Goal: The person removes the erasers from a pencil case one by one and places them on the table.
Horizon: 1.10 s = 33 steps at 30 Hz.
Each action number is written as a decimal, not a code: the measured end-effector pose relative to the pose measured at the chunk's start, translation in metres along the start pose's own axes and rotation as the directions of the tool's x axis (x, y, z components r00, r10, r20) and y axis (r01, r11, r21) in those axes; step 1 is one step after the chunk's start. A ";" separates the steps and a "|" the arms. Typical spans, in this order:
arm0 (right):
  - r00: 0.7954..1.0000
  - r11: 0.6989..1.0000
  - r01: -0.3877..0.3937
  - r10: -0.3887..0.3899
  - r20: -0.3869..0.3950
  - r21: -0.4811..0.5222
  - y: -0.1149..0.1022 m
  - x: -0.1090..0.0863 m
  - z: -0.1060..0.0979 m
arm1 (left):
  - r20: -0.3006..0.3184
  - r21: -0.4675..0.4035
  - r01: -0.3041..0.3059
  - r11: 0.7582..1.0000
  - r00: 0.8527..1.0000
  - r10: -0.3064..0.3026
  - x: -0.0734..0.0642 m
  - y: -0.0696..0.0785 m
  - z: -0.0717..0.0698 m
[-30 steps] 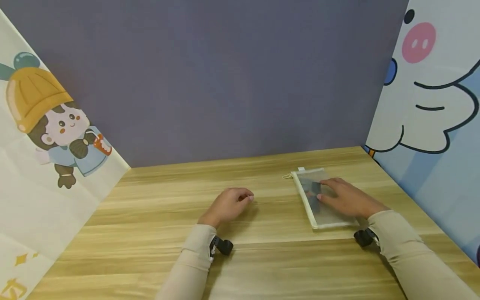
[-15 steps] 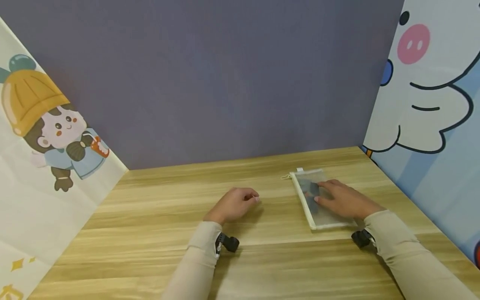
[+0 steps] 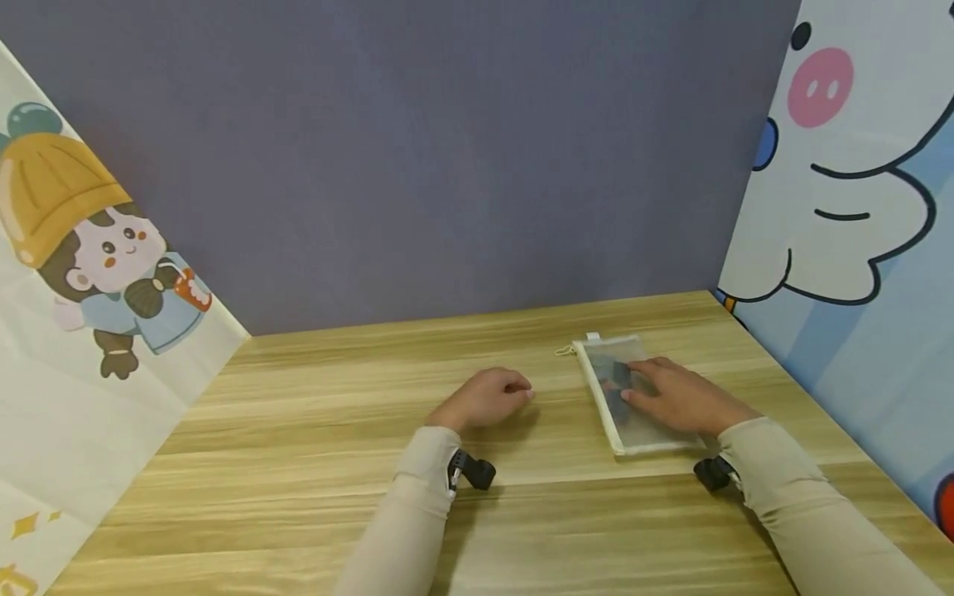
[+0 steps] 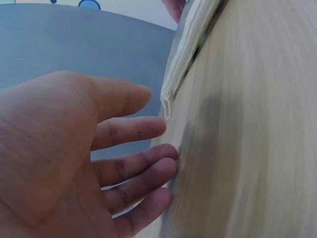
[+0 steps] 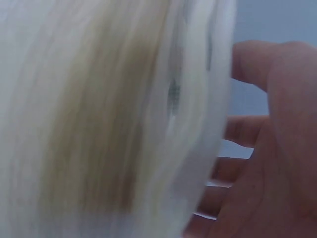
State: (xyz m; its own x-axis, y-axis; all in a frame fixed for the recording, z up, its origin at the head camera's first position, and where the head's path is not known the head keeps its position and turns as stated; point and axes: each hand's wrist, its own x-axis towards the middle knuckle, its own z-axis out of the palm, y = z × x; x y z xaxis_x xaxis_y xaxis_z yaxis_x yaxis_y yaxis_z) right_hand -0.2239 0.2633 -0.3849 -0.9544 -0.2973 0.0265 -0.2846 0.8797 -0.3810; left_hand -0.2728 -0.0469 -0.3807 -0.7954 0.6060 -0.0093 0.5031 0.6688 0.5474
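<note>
A translucent zip pouch (image 3: 643, 432) with a cream zipper edge lies flat on the wooden table. Something dark with a small orange patch (image 3: 613, 389) shows through it; its kind is unclear. My right hand (image 3: 681, 397) rests on top of the pouch, fingers extended over its middle. To the left of the pouch, my left hand (image 3: 486, 399) hovers low over the table with loosely bent fingers, holding nothing. The left wrist view shows the pouch's cord loop (image 4: 167, 108) just beyond those fingertips, apart from them. In the right wrist view the pouch edge (image 5: 198, 99) is blurred.
The wooden table (image 3: 298, 480) meets a grey-purple back panel (image 3: 447, 165). A cartoon-printed panel (image 3: 45, 397) stands at the left and another (image 3: 894, 348) at the right. Each wrist wears a black camera, the left one (image 3: 477, 472) and the right one (image 3: 714, 473).
My left hand has moved right, closer to the pouch. The right hand stays on the pouch, which has not visibly moved on the table; the head view has shifted slightly.
</note>
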 end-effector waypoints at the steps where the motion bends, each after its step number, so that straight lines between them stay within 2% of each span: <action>1: 1.000 1.000 -0.004 0.004 0.004 0.002 0.000 0.000 0.000 | 0.004 -0.008 0.003 1.000 1.000 -0.003 0.002 0.001 0.001; 11: 1.000 1.000 -0.009 0.009 0.006 -0.015 -0.004 -0.001 -0.001 | 0.029 -0.073 -0.010 0.997 1.000 0.012 0.018 0.008 0.010; 17: 1.000 1.000 -0.011 0.011 0.010 -0.014 -0.004 0.000 0.000 | 0.020 -0.155 0.028 0.988 0.999 -0.025 0.025 0.008 0.016; 27: 1.000 1.000 0.001 -0.001 0.003 -0.031 -0.005 0.000 0.001 | -0.039 -0.186 0.057 0.981 0.997 -0.065 0.037 0.011 0.025; 33: 1.000 0.999 -0.004 0.004 0.005 -0.036 -0.006 0.003 0.001 | -0.081 -0.208 0.048 0.977 0.995 -0.066 0.046 0.012 0.031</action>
State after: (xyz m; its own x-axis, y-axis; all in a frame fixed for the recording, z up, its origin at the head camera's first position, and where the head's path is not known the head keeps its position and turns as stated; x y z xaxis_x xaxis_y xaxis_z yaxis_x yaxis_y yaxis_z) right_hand -0.2248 0.2567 -0.3840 -0.9551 -0.2954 0.0204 -0.2838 0.8935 -0.3479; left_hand -0.2929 0.0028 -0.4003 -0.8517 0.5236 0.0222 0.3829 0.5928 0.7085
